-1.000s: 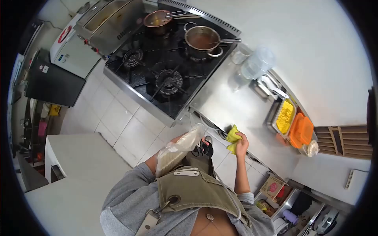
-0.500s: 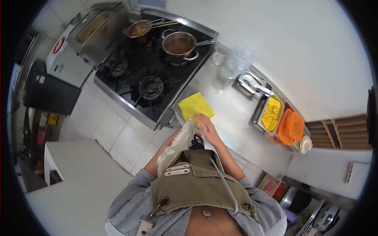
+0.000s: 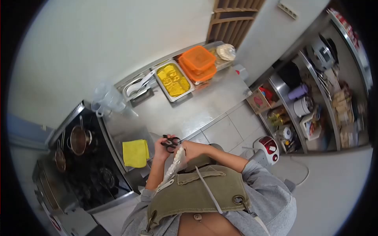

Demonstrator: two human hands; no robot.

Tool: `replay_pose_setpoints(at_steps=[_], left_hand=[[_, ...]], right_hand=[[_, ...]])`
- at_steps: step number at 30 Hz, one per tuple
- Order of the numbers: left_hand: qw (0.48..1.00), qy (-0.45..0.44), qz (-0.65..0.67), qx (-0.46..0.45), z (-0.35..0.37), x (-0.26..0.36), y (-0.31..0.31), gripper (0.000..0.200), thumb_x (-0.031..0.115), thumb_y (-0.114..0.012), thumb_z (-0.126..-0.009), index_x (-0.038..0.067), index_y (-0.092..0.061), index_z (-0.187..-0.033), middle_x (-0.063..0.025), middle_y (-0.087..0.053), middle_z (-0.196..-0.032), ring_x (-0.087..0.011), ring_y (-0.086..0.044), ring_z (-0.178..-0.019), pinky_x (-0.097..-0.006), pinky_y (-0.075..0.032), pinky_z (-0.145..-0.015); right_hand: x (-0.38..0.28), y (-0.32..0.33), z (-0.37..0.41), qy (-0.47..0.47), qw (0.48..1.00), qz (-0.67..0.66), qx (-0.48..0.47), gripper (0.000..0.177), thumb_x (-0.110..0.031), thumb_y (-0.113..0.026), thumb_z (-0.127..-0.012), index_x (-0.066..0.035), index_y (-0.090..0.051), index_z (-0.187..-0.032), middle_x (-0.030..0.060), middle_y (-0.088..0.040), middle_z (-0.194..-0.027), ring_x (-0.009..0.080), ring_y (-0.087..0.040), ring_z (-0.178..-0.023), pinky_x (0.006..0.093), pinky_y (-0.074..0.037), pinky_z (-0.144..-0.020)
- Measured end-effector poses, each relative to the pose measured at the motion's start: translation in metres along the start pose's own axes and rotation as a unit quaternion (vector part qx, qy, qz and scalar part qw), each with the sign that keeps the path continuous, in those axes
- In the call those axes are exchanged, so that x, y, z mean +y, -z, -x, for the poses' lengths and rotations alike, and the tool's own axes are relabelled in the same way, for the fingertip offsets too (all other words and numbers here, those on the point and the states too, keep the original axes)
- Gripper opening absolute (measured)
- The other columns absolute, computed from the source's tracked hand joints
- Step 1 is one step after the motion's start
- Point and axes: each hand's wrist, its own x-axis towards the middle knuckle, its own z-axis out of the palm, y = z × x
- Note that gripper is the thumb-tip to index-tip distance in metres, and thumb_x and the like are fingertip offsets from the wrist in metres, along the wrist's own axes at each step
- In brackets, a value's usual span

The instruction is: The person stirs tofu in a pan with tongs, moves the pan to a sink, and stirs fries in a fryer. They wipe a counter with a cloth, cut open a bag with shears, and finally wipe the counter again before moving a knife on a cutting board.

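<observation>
My left hand (image 3: 160,149) is closed around a pair of scissors (image 3: 171,144), whose black handle loops point towards my right hand. The blades are hidden. My right hand (image 3: 193,151) grips the top of a clear plastic bag (image 3: 173,166) with whitish contents that I cannot make out. The bag hangs in front of my green apron (image 3: 189,188). A folded yellow cloth (image 3: 135,153) lies on the steel counter's corner, left of my left hand.
On the steel counter (image 3: 189,114) stand a metal tray of yellow food (image 3: 172,80), orange lidded containers (image 3: 198,63) and clear jugs (image 3: 108,96). The stove (image 3: 90,169) with pans is at left. Shelves (image 3: 311,98) and a red-white appliance (image 3: 267,150) are at right.
My view and body have turned right, so the stove now sits at left and the shelves show. The scissors have come up into my left hand; the bag is now in my right.
</observation>
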Motion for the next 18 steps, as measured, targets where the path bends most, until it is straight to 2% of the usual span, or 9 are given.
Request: replay_pose_setpoints(at_steps=[4, 6, 7, 9, 12, 14, 15, 17, 18], left_hand=[[0.962, -0.115, -0.2, 0.145, 0.015, 0.06, 0.004, 0.02, 0.018, -0.048, -0.068, 0.001, -0.053, -0.077, -0.0197, -0.063, -0.09, -0.0308, -0.059, -0.087, -0.0402, -0.046, -0.082], [0.916, -0.195, -0.303, 0.179, 0.017, 0.086, 0.071, 0.016, 0.019, -0.045, -0.071, 0.005, -0.051, -0.067, -0.0108, -0.058, -0.072, -0.0268, -0.059, -0.078, -0.0353, -0.044, -0.074], [0.919, -0.175, -0.315, 0.159, 0.033, 0.091, 0.103, 0.016, 0.019, -0.045, -0.071, 0.005, -0.051, -0.067, -0.0108, -0.058, -0.072, -0.0268, -0.059, -0.078, -0.0353, -0.044, -0.074], [0.835, -0.086, -0.43, 0.332, 0.054, 0.103, 0.136, 0.02, 0.025, -0.044, -0.072, 0.009, -0.049, -0.062, -0.0044, -0.047, -0.059, -0.0201, -0.047, -0.057, -0.0341, -0.037, -0.054], [0.82, -0.078, -0.504, 0.262, 0.093, 0.074, 0.057, 0.025, 0.028, -0.05, -0.082, 0.01, -0.047, -0.065, -0.0001, -0.041, -0.06, -0.0135, -0.041, -0.057, -0.0262, -0.036, -0.057], [0.76, -0.107, -0.581, 0.271, 0.089, 0.07, 0.087, 0.025, 0.032, -0.049, -0.083, 0.01, -0.049, -0.07, -0.0008, -0.045, -0.064, -0.0133, -0.046, -0.059, -0.0271, -0.037, -0.054], [0.824, 0.042, -0.47, 0.313, 0.07, 0.097, 0.121, 0.027, 0.037, -0.045, -0.085, 0.011, -0.051, -0.076, -0.0011, -0.049, -0.072, -0.013, -0.051, -0.071, -0.0275, -0.037, -0.055], [0.797, 0.004, -0.531, 0.288, 0.093, 0.093, 0.056, 0.031, 0.044, -0.043, -0.084, 0.013, -0.051, -0.082, -0.0022, -0.052, -0.084, -0.014, -0.053, -0.081, -0.0293, -0.039, -0.059], [0.803, -0.051, -0.511, 0.303, 0.074, 0.11, 0.106, 0.036, 0.045, -0.04, -0.071, 0.014, -0.049, -0.086, -0.0155, -0.048, -0.111, -0.0415, -0.043, -0.104, -0.0705, -0.028, -0.08]], right_hand=[[0.026, -0.013, 0.029, -0.001, 0.99, -0.04, 0.136, 0.035, -0.015, -0.079, -0.062, -0.003, -0.064, -0.091, 0.0058, -0.065, -0.085, 0.0129, -0.06, -0.077, 0.0269, -0.048, -0.07], [0.015, -0.018, 0.042, -0.018, 0.975, 0.005, 0.22, 0.034, -0.017, -0.08, -0.063, -0.004, -0.063, -0.09, 0.0056, -0.065, -0.083, 0.0129, -0.059, -0.076, 0.0275, -0.048, -0.068], [0.016, -0.019, 0.044, 0.014, 0.969, 0.012, 0.246, 0.033, -0.019, -0.08, -0.063, -0.005, -0.063, -0.087, 0.0054, -0.063, -0.08, 0.0129, -0.059, -0.074, 0.0286, -0.047, -0.066], [0.01, -0.018, 0.056, 0.048, 0.957, 0.028, 0.283, 0.027, -0.019, -0.077, -0.064, -0.007, -0.058, -0.079, 0.0056, -0.06, -0.075, 0.0182, -0.059, -0.071, 0.0331, -0.045, -0.062], [0.022, -0.019, 0.08, 0.039, 0.915, 0.205, 0.345, 0.023, -0.015, -0.071, -0.057, -0.007, -0.058, -0.074, 0.0085, -0.059, -0.073, 0.0316, -0.057, -0.074, 0.039, -0.044, -0.062], [0.033, -0.025, 0.105, 0.014, 0.888, 0.253, 0.385, 0.022, -0.019, -0.071, -0.061, -0.008, -0.058, -0.075, 0.0076, -0.058, -0.074, 0.0301, -0.057, -0.073, 0.0381, -0.044, -0.063], [0.036, -0.03, 0.121, -0.006, 0.862, 0.301, 0.407, 0.022, -0.023, -0.071, -0.064, -0.009, -0.057, -0.075, 0.0066, -0.058, -0.075, 0.0286, -0.057, -0.072, 0.0372, -0.045, -0.064], [0.036, -0.045, 0.153, -0.064, 0.828, 0.288, 0.477, 0.022, -0.025, -0.071, -0.065, -0.01, -0.058, -0.075, 0.0077, -0.058, -0.074, 0.0286, -0.057, -0.073, 0.0386, -0.045, -0.067], [0.034, -0.056, 0.17, -0.096, 0.794, 0.288, 0.526, 0.022, -0.025, -0.07, -0.066, -0.009, -0.059, -0.075, 0.0088, -0.058, -0.074, 0.0287, -0.057, -0.073, 0.0392, -0.045, -0.067]])
